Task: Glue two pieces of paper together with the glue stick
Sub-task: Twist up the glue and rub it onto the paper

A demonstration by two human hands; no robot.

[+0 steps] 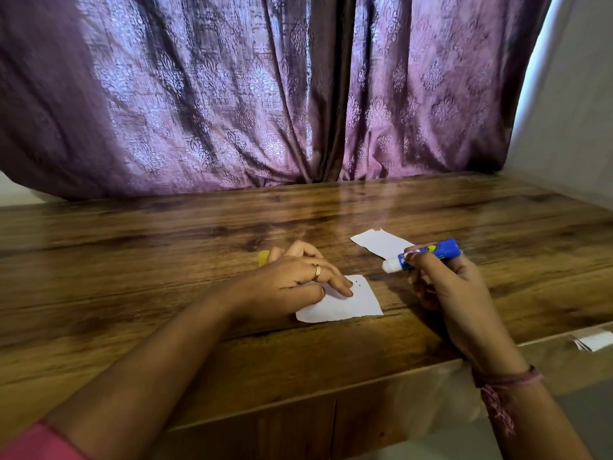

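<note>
1. On the wooden table (166, 260), head view, I log both forearms reaching in from the near edge. The left forearm crosses from lower left toward the centre; the right comes up from lower right with the wrist bent inward.
2. Left hand (292, 277): palm down, fingers fairly straight and spread a little, fingertips pressing on the left part of the near paper piece (351, 302). Nothing is gripped. A gold ring (317, 271) sits on one finger.
3. Right hand (444, 283): fingers curled round a blue glue stick (428, 254), held nearly level above the table, white glue end pointing left toward the near paper and not touching it. I see no cap on that end.
4. Near paper piece: white, roughly square, flat on the table just in front of centre, lower edge slightly uneven, a few small dark specks close to the fingertips.
5. Second paper piece (378, 242): white, flat, farther back and to the right, partly hidden behind the glue stick; its far edge looks notched. The two pieces lie apart.
6. A small yellow object (263, 258) peeks out just behind the left hand; I cannot tell what it is.
7. Right wrist carries a reddish thread band (507, 381) with loose ends hanging.
8. Behind the table hangs a purple patterned curtain (232, 94). A pink sleeve (33, 443) shows at the lower left corner.
</note>
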